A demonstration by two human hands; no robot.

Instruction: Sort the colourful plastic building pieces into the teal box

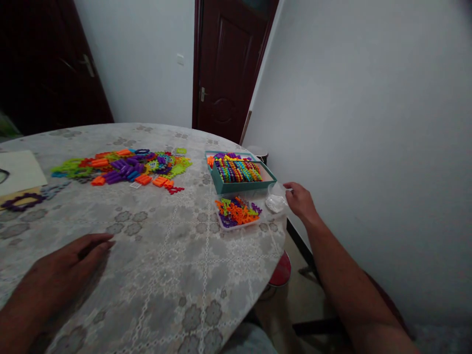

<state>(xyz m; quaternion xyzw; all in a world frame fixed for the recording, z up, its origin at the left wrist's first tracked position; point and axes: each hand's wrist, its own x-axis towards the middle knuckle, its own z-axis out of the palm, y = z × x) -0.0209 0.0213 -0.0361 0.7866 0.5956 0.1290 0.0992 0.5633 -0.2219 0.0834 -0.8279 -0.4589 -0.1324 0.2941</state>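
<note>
My right hand (301,200) is stretched out at the table's right edge. Its fingertips are pinched on a clear plastic bag (276,202), which holds something whitish that I cannot make out. Left of the bag stands a clear plastic tray (239,226) of loose orange, purple and green toy pieces. Behind it, a teal box (241,187) contains tight rows of multicoloured toothed pieces. My left hand (70,273) rests on the tablecloth at the lower left, fingers extended, thumb slightly apart, with nothing in it.
A heap of colourful plastic gears and connectors (125,167) covers the table's far middle. At the left lie a white sheet (22,169) and a dark purple toothed ring (22,201). A red stool (281,270) stands below the table edge; a white wall (368,123) rises at the right.
</note>
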